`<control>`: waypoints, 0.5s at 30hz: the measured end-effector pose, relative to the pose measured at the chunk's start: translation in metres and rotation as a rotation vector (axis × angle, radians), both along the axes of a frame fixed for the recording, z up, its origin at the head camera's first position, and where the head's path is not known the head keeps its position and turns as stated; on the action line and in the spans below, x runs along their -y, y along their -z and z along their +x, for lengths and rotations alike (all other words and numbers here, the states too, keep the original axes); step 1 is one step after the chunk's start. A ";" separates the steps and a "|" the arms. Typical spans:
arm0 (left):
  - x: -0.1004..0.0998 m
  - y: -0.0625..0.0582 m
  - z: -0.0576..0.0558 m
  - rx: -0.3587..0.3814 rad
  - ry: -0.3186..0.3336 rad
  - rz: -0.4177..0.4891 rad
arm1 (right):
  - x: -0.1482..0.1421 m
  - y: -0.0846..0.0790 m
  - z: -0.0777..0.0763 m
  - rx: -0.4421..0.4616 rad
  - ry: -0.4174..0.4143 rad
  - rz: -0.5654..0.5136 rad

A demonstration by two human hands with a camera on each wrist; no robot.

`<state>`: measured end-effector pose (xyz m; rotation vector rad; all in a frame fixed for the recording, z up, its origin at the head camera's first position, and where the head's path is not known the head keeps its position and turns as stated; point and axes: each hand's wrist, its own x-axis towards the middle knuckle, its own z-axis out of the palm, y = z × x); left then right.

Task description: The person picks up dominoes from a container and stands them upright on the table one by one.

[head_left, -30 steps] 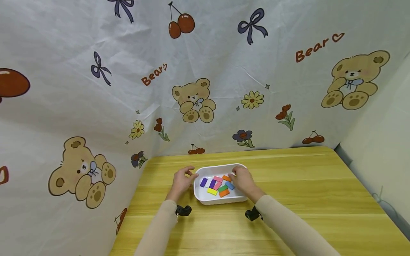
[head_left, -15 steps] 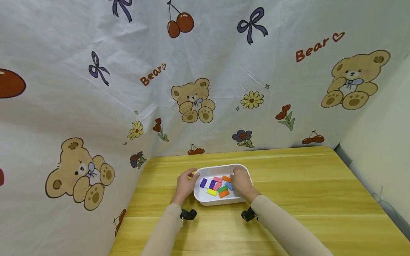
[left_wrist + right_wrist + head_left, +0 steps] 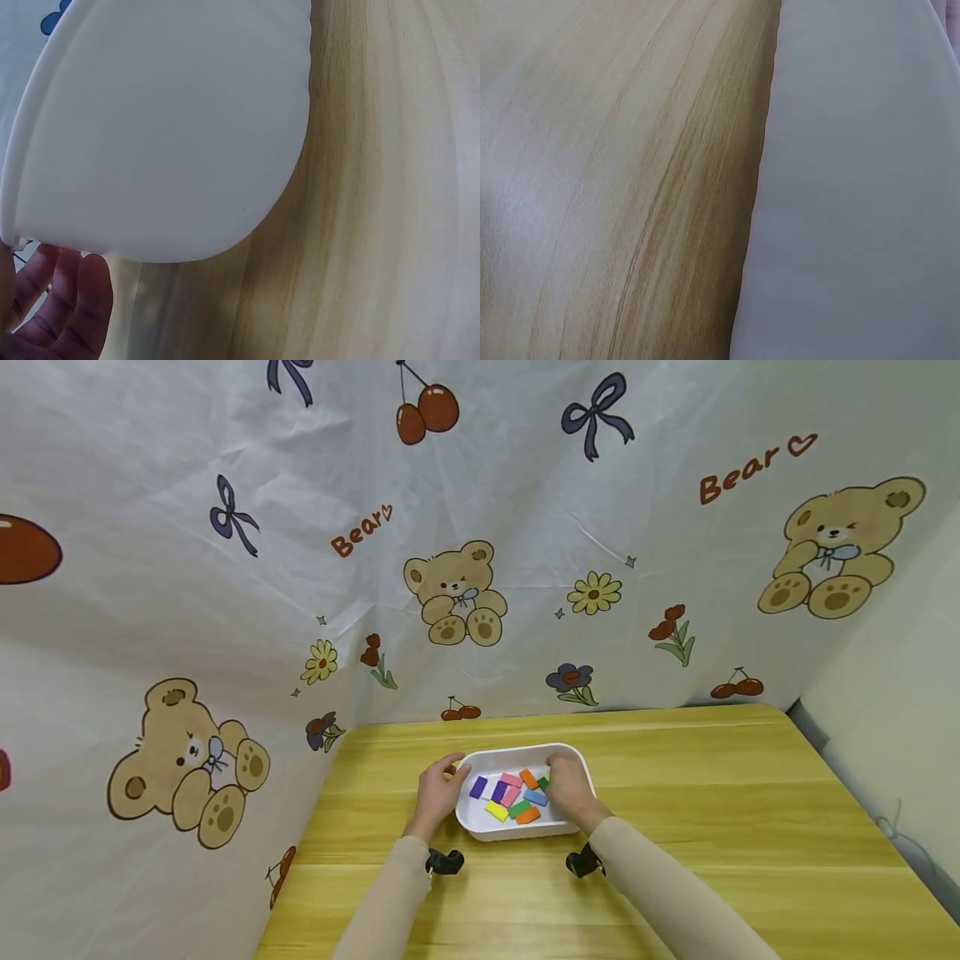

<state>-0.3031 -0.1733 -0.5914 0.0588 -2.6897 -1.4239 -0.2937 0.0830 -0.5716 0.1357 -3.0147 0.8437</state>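
A white tray (image 3: 517,835) holds several small coloured blocks, among them purple (image 3: 477,787), pink (image 3: 511,779), blue (image 3: 536,797), yellow (image 3: 497,811) and orange (image 3: 528,815) ones. At its left end my left hand (image 3: 437,797) holds the rim, thumb at the inner side. The left wrist view shows curled fingers (image 3: 86,300) against the outside of the tray wall (image 3: 165,135). My right hand (image 3: 572,789) reaches over the right part of the tray, down among the blocks. Its fingertips are hidden, and a green block (image 3: 543,783) peeks out beside them.
The tray stands on a wood-grain table (image 3: 675,777). Behind and to the left hangs a white cloth (image 3: 525,527) printed with bears, bows and flowers. A pale wall (image 3: 885,727) borders the right side.
My left hand has shifted right against the tray rim. My right hand has reached lower into the tray; nearby orange and blue blocks have turned, and a green block has appeared by its fingers.
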 end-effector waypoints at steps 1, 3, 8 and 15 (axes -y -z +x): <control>0.000 0.001 0.000 -0.002 0.001 -0.004 | 0.000 0.000 0.000 0.014 0.000 -0.012; 0.000 0.001 0.001 0.001 0.001 -0.012 | 0.001 -0.001 0.001 0.041 -0.001 -0.035; -0.001 0.003 0.004 0.005 0.007 -0.021 | 0.000 0.000 0.004 0.126 -0.015 -0.094; -0.002 -0.001 0.001 -0.007 -0.002 -0.017 | -0.003 -0.002 0.000 0.172 -0.058 -0.191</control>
